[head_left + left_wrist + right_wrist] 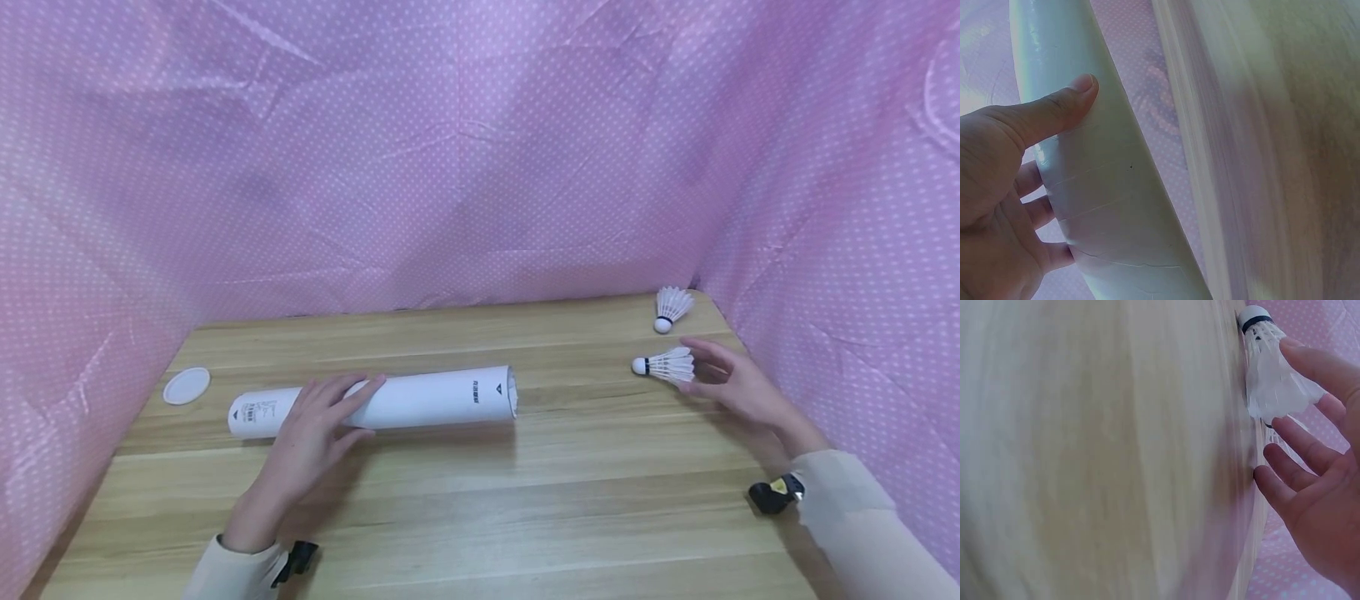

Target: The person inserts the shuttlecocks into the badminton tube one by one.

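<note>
A long white shuttlecock tube (442, 398) lies across the table, its right end showing a ragged rim. My left hand (311, 437) grips it left of its middle; in the left wrist view the thumb (1075, 103) presses one side and the fingers go round behind the tube (1110, 187). At the right, a white feather shuttlecock (667, 365) lies on its side, cork pointing left. Around its feathered end is my right hand (738, 392), thumb and fingers apart. The right wrist view shows the thumb before the shuttlecock's feathers (1275, 381); firm contact cannot be made out.
Behind the first, a second shuttlecock (671, 310) lies near the table's back right corner. A round white lid (187, 386) is at the far left. Pink dotted cloth (450, 167) hangs around the back and sides of the wooden table (480, 517).
</note>
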`<state>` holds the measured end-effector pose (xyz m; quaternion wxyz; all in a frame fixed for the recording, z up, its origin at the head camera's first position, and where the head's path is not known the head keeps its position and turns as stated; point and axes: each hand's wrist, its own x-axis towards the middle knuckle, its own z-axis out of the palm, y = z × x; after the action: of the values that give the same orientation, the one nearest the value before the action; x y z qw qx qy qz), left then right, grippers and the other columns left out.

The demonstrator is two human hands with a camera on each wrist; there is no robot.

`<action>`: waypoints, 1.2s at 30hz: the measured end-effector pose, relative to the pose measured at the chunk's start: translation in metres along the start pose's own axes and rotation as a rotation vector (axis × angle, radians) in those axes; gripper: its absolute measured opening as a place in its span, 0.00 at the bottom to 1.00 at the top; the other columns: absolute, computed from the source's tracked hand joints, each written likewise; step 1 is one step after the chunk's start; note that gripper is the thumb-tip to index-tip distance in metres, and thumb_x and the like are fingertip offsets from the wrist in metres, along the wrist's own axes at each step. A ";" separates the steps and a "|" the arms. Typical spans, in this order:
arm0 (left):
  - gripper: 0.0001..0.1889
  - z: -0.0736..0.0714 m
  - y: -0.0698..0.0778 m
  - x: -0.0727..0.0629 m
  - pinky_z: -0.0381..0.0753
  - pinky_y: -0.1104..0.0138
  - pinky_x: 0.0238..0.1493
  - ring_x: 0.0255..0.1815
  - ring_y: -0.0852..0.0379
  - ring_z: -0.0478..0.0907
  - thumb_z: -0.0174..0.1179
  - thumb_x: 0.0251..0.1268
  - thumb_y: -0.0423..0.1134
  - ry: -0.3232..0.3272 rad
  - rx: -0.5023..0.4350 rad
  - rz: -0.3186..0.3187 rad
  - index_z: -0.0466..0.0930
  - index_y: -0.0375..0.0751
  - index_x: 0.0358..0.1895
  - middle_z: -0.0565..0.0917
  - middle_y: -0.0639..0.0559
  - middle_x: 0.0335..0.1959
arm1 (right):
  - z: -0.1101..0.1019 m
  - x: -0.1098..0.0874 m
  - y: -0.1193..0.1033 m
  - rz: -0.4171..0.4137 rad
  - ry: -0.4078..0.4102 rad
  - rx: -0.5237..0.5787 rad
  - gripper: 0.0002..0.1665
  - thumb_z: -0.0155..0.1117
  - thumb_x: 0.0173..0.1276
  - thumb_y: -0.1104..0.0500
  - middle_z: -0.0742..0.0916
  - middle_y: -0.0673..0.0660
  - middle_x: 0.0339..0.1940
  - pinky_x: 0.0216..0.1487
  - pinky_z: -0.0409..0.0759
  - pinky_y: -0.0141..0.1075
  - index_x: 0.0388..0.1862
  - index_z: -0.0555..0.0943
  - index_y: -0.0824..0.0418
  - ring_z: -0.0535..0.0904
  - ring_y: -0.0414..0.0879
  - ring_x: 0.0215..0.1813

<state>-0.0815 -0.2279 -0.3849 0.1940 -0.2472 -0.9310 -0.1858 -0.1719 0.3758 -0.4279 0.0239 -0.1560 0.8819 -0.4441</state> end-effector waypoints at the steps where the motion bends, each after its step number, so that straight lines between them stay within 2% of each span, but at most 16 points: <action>1: 0.45 0.000 0.000 0.000 0.59 0.32 0.67 0.62 0.40 0.75 0.81 0.41 0.31 0.001 -0.001 0.002 0.74 0.52 0.71 0.78 0.44 0.63 | 0.000 -0.001 0.001 -0.005 -0.001 0.003 0.45 0.75 0.63 0.61 0.72 0.71 0.70 0.58 0.69 0.18 0.75 0.64 0.69 0.74 0.50 0.66; 4: 0.45 0.001 0.000 0.000 0.59 0.32 0.67 0.61 0.40 0.75 0.81 0.41 0.31 0.002 -0.005 0.001 0.75 0.52 0.70 0.78 0.43 0.63 | -0.001 -0.003 0.004 -0.011 -0.008 0.026 0.46 0.75 0.63 0.62 0.75 0.73 0.67 0.59 0.69 0.18 0.76 0.63 0.68 0.73 0.31 0.60; 6: 0.45 0.001 -0.001 0.000 0.60 0.32 0.67 0.61 0.40 0.75 0.81 0.41 0.31 0.004 -0.007 0.001 0.74 0.52 0.71 0.78 0.43 0.63 | -0.002 -0.005 0.005 -0.007 -0.013 0.027 0.47 0.75 0.63 0.61 0.76 0.73 0.66 0.59 0.68 0.17 0.76 0.63 0.68 0.72 0.26 0.58; 8: 0.46 0.001 -0.001 0.000 0.60 0.32 0.67 0.61 0.40 0.75 0.81 0.41 0.31 0.005 -0.008 0.001 0.74 0.52 0.71 0.78 0.43 0.63 | -0.002 -0.005 0.005 0.000 -0.013 0.015 0.47 0.75 0.63 0.61 0.76 0.73 0.66 0.58 0.68 0.16 0.77 0.62 0.67 0.73 0.32 0.59; 13: 0.45 0.002 -0.001 0.000 0.61 0.33 0.66 0.61 0.40 0.75 0.81 0.41 0.31 0.006 -0.007 0.003 0.74 0.52 0.71 0.78 0.43 0.62 | -0.001 -0.005 0.006 -0.014 0.007 -0.033 0.46 0.75 0.63 0.61 0.76 0.72 0.66 0.58 0.67 0.16 0.76 0.64 0.65 0.74 0.58 0.64; 15: 0.45 0.002 -0.001 0.000 0.61 0.33 0.66 0.61 0.40 0.75 0.81 0.41 0.31 0.005 -0.006 0.000 0.75 0.52 0.70 0.78 0.43 0.62 | 0.000 -0.005 0.006 -0.015 0.018 -0.040 0.44 0.74 0.64 0.61 0.77 0.72 0.65 0.58 0.67 0.17 0.76 0.65 0.65 0.74 0.60 0.64; 21: 0.46 0.002 -0.001 0.001 0.61 0.33 0.66 0.61 0.40 0.75 0.81 0.41 0.31 0.003 -0.005 -0.006 0.74 0.53 0.71 0.78 0.43 0.63 | 0.001 -0.005 0.007 0.016 0.046 -0.023 0.42 0.73 0.65 0.59 0.80 0.70 0.63 0.57 0.70 0.18 0.75 0.66 0.67 0.78 0.47 0.60; 28: 0.46 0.001 -0.001 0.001 0.61 0.33 0.66 0.61 0.40 0.75 0.81 0.41 0.32 0.005 -0.002 -0.006 0.74 0.52 0.71 0.78 0.42 0.62 | 0.004 -0.004 0.007 0.010 0.075 0.028 0.40 0.73 0.65 0.62 0.80 0.72 0.60 0.56 0.73 0.19 0.73 0.66 0.71 0.78 0.33 0.54; 32: 0.46 0.001 -0.001 0.001 0.61 0.33 0.66 0.61 0.40 0.75 0.81 0.41 0.32 0.003 0.000 -0.008 0.74 0.53 0.71 0.78 0.43 0.62 | 0.005 -0.004 0.005 0.007 0.081 0.087 0.37 0.72 0.66 0.65 0.78 0.76 0.60 0.55 0.74 0.19 0.70 0.67 0.74 0.77 0.27 0.52; 36: 0.47 0.002 -0.001 0.000 0.61 0.33 0.67 0.61 0.41 0.75 0.81 0.41 0.32 0.003 0.003 -0.009 0.74 0.54 0.71 0.78 0.45 0.62 | 0.006 -0.004 0.002 0.041 0.076 0.131 0.36 0.70 0.67 0.64 0.76 0.79 0.62 0.53 0.75 0.20 0.69 0.67 0.76 0.77 0.25 0.52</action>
<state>-0.0825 -0.2275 -0.3862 0.1951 -0.2423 -0.9321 -0.1856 -0.1675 0.3736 -0.4339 0.0097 -0.1189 0.8542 -0.5061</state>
